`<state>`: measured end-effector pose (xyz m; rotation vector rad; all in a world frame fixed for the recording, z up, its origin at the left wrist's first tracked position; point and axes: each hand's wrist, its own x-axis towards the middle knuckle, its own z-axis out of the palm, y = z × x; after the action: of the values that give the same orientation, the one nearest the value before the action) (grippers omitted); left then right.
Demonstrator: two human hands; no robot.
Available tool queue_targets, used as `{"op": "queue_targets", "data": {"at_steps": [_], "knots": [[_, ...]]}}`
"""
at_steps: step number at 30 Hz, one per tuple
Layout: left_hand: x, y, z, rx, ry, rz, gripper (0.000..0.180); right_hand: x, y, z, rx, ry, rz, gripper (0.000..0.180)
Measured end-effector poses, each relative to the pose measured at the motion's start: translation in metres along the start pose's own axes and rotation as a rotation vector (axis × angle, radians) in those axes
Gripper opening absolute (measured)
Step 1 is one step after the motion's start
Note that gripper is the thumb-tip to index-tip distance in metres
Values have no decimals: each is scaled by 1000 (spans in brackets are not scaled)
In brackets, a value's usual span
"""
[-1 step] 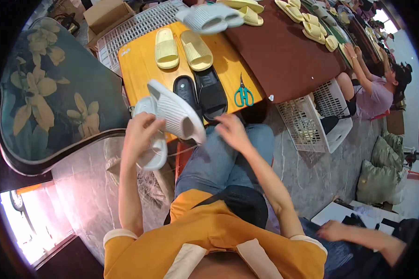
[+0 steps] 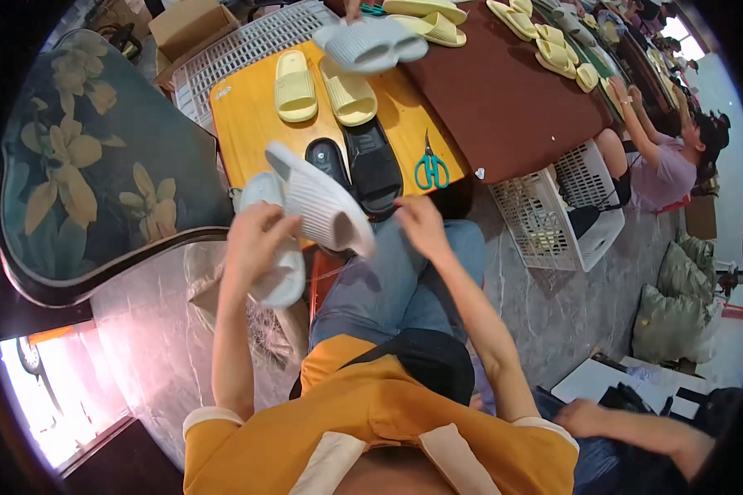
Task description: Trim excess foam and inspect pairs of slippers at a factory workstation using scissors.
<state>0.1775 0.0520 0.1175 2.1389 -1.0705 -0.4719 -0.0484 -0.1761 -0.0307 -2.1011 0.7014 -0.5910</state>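
Note:
A pair of light grey slide slippers hangs over my lap at the table's near edge. My left hand (image 2: 260, 239) is closed on them. One slipper (image 2: 326, 202) is tilted with its ribbed strap outward, and the other slipper (image 2: 282, 276) is partly behind my fingers. To the right, my right hand (image 2: 425, 227) has its fingers drawn together in a pinch; what they hold, if anything, is too small to see. Just beyond it lie two black slippers (image 2: 375, 169) on the yellow table (image 2: 248, 99). Teal-handled scissors (image 2: 431, 169) rest at their right.
Two pale yellow slippers (image 2: 295, 87) and a grey pair (image 2: 371, 45) lie farther back. A brown-topped table (image 2: 512, 99) carries more yellow slippers. White crates (image 2: 545, 223) stand at right, a floral chair back (image 2: 115, 165) at left. A co-worker's hand (image 2: 582, 418) is at lower right.
The grey slippers have swung slightly right and down. My right hand has shifted a little right and up. Another person's hand now shows at the top, by the far grey slippers.

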Motion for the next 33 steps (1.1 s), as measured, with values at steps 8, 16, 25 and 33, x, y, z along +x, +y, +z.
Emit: {"op": "queue_targets", "data": {"at_steps": [8, 16, 25, 33], "knots": [[-37, 74, 109, 290, -43, 458, 28, 64, 116, -26, -374, 160, 169, 34], [-58, 43, 184, 295, -97, 482, 37, 78, 118, -35, -543, 13, 244, 49], [-45, 43, 191, 80, -79, 297, 43, -10, 62, -66, 302, 148, 334, 52], [-56, 47, 197, 88, 44, 392, 63, -99, 22, -45, 581, 119, 331, 49]]}}
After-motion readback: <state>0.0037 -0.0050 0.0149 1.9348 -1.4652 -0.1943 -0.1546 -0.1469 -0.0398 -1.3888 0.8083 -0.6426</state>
